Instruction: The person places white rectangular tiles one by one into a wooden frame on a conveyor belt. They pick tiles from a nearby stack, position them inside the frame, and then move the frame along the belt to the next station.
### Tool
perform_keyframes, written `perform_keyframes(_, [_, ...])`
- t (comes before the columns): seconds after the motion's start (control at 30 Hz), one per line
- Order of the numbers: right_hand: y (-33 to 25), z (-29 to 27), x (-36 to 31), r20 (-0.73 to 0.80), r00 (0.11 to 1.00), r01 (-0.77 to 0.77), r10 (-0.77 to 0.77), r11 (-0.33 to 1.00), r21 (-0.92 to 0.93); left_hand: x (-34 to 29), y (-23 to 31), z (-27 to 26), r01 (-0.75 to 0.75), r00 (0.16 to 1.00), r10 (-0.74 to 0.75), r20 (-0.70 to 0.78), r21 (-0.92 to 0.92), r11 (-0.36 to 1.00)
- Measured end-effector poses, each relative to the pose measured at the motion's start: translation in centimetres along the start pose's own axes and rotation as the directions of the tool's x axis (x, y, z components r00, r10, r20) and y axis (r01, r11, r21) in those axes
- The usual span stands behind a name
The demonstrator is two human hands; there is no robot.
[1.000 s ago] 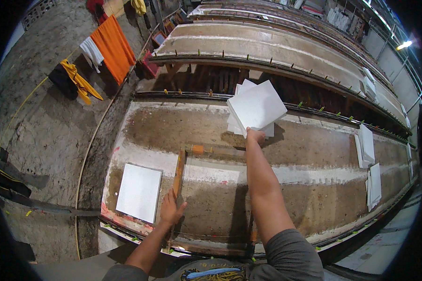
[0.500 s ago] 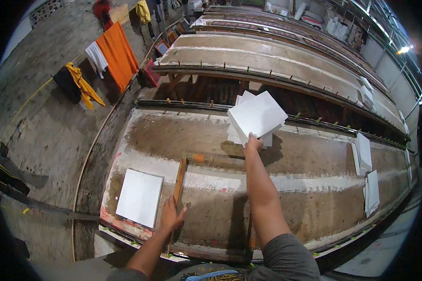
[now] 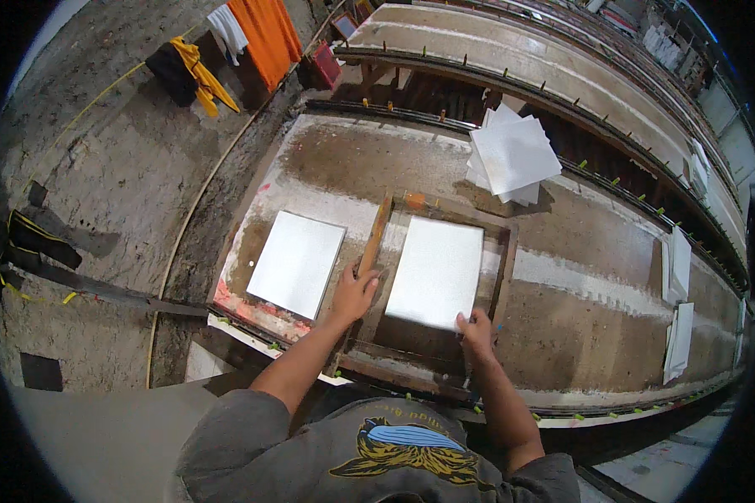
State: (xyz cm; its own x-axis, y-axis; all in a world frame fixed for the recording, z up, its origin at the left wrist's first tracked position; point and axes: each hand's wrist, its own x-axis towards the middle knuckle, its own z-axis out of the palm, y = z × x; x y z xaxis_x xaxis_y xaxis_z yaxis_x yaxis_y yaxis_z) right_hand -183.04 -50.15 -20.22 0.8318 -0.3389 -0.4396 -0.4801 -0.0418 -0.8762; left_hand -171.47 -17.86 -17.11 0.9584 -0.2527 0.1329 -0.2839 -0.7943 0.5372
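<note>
A rectangular wooden frame lies on the long stained table. My left hand is on the frame's left bar, fingers curled over it and thumb stretched out. Inside the frame's outline is a white rectangular sheet, its near edge slightly blurred. My right hand pinches that sheet at its near right corner. Whether the sheet lies flat or is held just above the surface, I cannot tell. Left of the frame rests another white sheet. Beyond the frame, toward the right, sits a fanned pile of white sheets.
More white sheets lie at the table's right. A rail with small green and orange clips runs along its far edge. Further long tables stand behind. Orange cloth and other garments hang at the left wall.
My right hand has come back from the pile to the frame, bringing a white sheet into it. My left hand stays at the frame's left bar. The view has tilted downward and shifted left.
</note>
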Motion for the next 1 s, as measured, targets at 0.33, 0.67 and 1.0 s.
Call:
perform_keyframes(0.33, [-2.2, 0.8, -1.7, -0.133, 0.974, 0.059, -0.184, 0.77, -0.636, -2.8, 2.0, 0.9, 0.093, 0.992, -0.108, 0.063, 0.207, 0.974])
perform_keyframes(0.67, [-1.0, 3.5, -2.4, -0.163, 0.944, 0.144, -0.287, 0.802, -0.58, -2.4, 3.2, -0.8, 0.173, 0.963, -0.206, 0.176, 0.184, 0.967])
perform_keyframes(1.0, [-1.9, 3.7, -4.4, -0.121, 0.977, 0.101, -0.176, 0.88, -0.464, -2.6, 2.1, -0.2, 0.154, 0.967, -0.195, 0.167, 0.233, 0.96])
